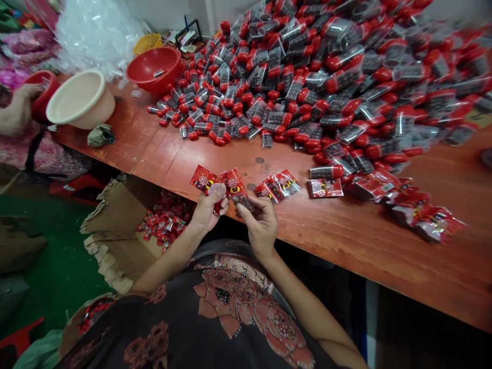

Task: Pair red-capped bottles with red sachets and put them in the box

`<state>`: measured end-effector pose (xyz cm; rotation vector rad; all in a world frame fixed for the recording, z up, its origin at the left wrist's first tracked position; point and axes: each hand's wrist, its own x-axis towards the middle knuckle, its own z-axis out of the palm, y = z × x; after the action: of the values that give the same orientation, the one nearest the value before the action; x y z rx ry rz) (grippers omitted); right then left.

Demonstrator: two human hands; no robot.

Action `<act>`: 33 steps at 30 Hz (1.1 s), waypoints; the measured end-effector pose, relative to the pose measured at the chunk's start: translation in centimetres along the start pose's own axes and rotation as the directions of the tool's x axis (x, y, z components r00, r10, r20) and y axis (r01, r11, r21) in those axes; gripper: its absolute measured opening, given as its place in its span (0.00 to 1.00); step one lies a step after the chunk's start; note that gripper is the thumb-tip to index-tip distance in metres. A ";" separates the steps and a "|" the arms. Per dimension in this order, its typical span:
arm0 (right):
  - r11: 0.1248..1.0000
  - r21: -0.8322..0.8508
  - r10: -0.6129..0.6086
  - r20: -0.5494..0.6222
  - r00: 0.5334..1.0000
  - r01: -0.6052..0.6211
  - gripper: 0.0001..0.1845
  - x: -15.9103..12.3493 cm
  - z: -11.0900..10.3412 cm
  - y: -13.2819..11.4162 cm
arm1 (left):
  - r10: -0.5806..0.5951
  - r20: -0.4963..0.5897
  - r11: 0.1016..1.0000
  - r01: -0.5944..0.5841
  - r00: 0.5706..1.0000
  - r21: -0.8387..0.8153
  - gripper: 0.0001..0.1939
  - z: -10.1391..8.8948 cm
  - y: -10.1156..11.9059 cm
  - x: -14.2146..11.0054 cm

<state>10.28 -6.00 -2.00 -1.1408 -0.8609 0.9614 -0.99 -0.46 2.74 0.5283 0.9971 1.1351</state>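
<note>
My left hand is closed on a red printed packet, its thumb pressed flat over the front. Close beside it, my right hand pinches a second red packet by its dark, see-through lower end; what lies inside is too small to make out. Both hands are held at the table's near edge. Just past my right fingers, a few overlapping red packets lie fanned on the wood. Further right sits a flat stack of red packets.
A large heap of clear tubes with red ends covers the back of the table. Bundled packets lie at right. Left are a red bowl, a cream basin and a co-worker's arm. Below, a carton holds red packets.
</note>
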 end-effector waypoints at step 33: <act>0.978 -0.024 0.204 -0.082 0.975 -0.207 0.23 2.4 -4.5 1.1 | -0.118 0.056 0.984 0.109 0.991 0.139 0.21 0.9 -3.6 2.5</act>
<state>15.09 -5.09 -3.81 -1.3062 -0.7063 1.0666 1.78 0.62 -0.55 0.6052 1.0406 0.9481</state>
